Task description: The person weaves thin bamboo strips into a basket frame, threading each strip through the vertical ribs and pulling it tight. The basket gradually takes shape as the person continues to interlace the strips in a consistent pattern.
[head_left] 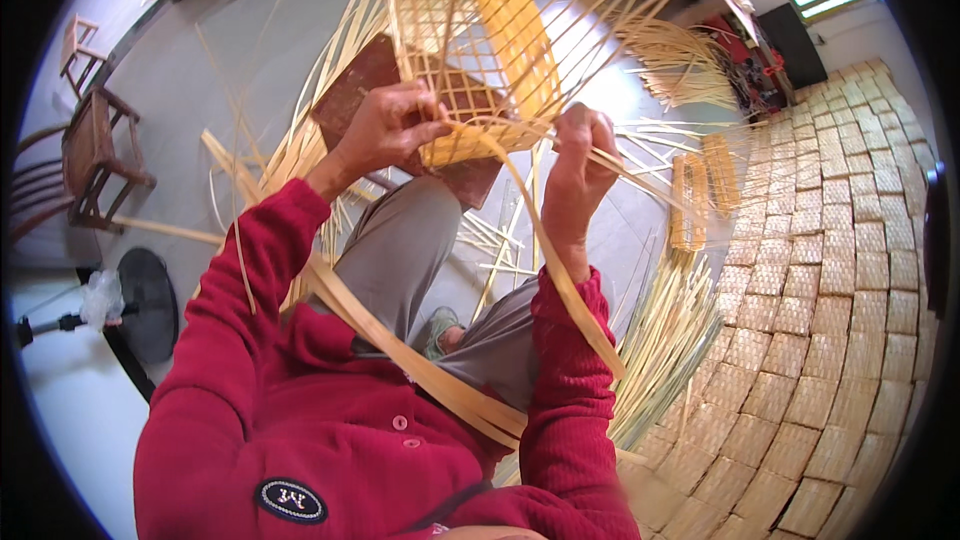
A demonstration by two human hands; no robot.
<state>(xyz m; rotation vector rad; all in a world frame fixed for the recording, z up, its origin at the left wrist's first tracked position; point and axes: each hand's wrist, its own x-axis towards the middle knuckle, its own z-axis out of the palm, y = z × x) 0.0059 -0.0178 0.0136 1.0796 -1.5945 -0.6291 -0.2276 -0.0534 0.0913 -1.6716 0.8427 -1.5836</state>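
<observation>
A part-woven yellow bamboo basket [520, 25] with an open lattice side rests on a dark red-brown stool [350, 80] in front of my knees. Long loose stakes fan out from it. My left hand [395, 125] is closed in a pinch at the basket's near edge, on a bamboo strip that runs along it. My right hand [583, 150], to the right of that edge, is closed round thin bamboo strips. A wider bamboo strip [545, 240] curves from the near edge down across my right forearm.
Another wide bamboo band [400, 350] crosses my lap. Bundled thin strips [660, 350] lie at my right, beside rows of stacked woven pieces [800, 340]. Two small yellow woven pieces [688, 202] stand nearby. Wooden chair [105, 155] and black fan [148, 305] are at left.
</observation>
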